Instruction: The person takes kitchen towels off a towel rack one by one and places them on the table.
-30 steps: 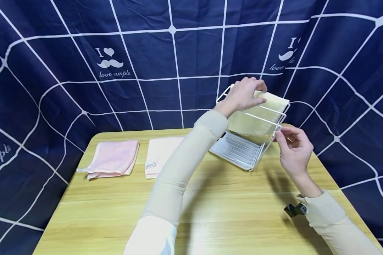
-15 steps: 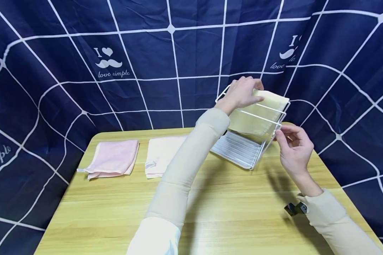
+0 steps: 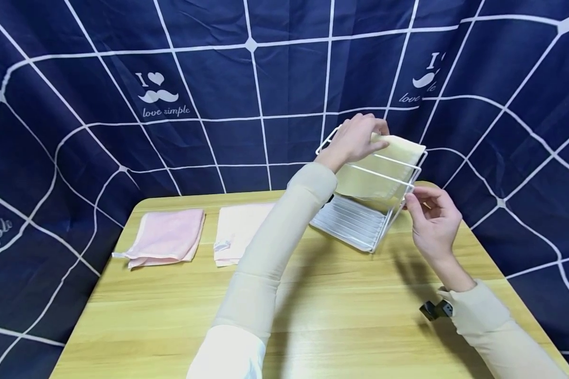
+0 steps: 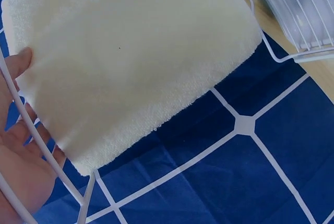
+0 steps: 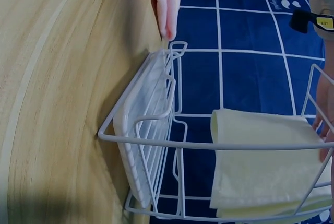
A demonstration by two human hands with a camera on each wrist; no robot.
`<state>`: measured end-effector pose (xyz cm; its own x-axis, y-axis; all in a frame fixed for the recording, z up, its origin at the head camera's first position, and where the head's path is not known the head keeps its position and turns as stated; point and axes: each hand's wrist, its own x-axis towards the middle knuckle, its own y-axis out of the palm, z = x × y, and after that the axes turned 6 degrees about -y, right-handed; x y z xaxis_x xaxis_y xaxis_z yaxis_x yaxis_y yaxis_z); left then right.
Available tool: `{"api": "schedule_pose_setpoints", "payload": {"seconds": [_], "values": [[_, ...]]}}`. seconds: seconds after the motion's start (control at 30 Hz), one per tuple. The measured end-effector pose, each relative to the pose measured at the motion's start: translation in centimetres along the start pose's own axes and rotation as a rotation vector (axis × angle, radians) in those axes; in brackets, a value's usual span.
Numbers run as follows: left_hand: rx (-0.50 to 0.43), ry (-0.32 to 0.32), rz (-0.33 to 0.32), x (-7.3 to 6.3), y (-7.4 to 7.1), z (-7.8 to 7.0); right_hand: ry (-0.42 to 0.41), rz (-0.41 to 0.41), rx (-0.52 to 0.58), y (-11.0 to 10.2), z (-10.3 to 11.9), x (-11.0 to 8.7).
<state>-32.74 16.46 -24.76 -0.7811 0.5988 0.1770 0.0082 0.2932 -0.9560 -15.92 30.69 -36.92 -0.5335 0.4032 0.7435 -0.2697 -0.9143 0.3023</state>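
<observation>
Pale-yellow terry towel (image 3: pixel 365 184) among upper wires of white wire rack (image 5: pixel 193 145)
Pinches towel's upper edge in left hand (image 3: pixel 357 139), above white tray (image 3: pixel 348 221); pinches rack at one side, between thumb and fingers of right hand (image 3: pixel 436 223).

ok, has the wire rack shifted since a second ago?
No. In the head view, the wire rack shows no visible shift in any direction against the table; the slight drift runs through the whole picture, so likely the camera's.
</observation>
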Motion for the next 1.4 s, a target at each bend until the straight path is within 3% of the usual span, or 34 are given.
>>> {"api": "schedule_pose_setpoints", "payload": {"seconds": [0.43, 0.7, 1.4], "values": [[-0.003, 0.054, -0.027, -0.2, 0.0, -0.1, -0.011, 0.017, -0.004, -0.2, 0.0, -0.1], [-0.010, 0.104, -0.081, -0.4, 0.1, 0.0, -0.021, 0.016, 0.026, -0.4, -0.1, -0.1], [-0.080, 0.139, -0.153, -1.4, -0.8, 0.4, -0.024, 0.010, 0.034, -0.7, -0.1, -0.1]]}}
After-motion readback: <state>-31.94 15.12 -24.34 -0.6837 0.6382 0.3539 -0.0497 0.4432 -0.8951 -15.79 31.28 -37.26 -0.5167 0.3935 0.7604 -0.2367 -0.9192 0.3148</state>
